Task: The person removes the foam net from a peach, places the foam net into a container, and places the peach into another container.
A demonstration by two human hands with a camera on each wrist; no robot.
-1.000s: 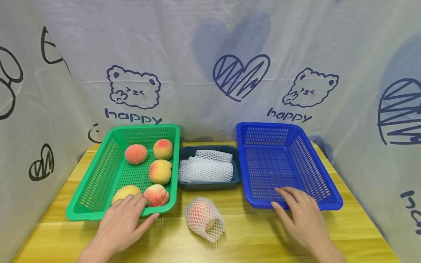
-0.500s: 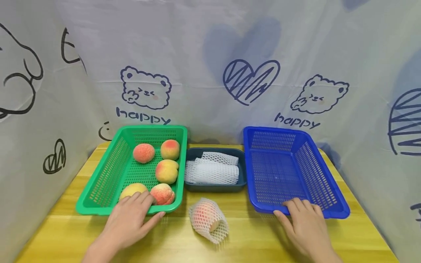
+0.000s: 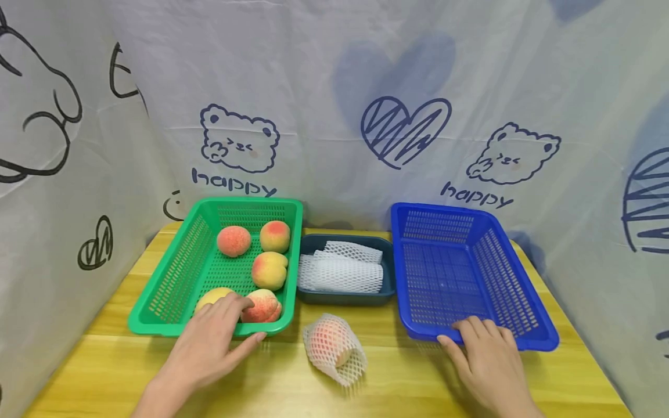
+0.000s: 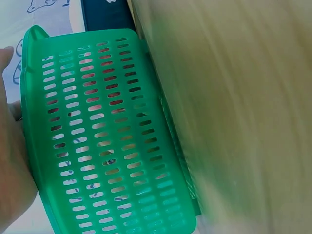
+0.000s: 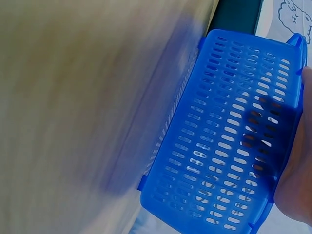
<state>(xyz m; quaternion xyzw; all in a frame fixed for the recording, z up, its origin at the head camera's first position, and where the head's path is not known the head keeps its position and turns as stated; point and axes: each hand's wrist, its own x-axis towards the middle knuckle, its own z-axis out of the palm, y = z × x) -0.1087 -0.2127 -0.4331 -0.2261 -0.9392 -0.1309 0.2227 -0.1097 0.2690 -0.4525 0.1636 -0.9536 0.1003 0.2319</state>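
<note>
My left hand (image 3: 209,342) grips the front rim of the green basket (image 3: 157,328), fingers curled over it and thumb outside. Several peaches lie in this basket; a yellow one (image 3: 215,295) and a red one (image 3: 262,306) are beside the fingers. My right hand (image 3: 488,363) holds the front rim of the blue basket (image 3: 441,284), with the fingers inside and the thumb in front. Between the hands, a peach in a white foam net (image 3: 333,347) sits on the table. The left wrist view hides most of the left fingers behind the green basket (image 4: 36,122).
Between the baskets stands a dark tray (image 3: 345,298) with several white foam nets (image 3: 345,274). The baskets and tray sit at the back of the wooden table (image 3: 397,389), close to a printed cloth (image 3: 324,157) hanging behind and at both sides.
My right fingers have come down over the blue basket's front rim. The left hand stays at the green rim. The head view has shifted, so everything appears farther right.
</note>
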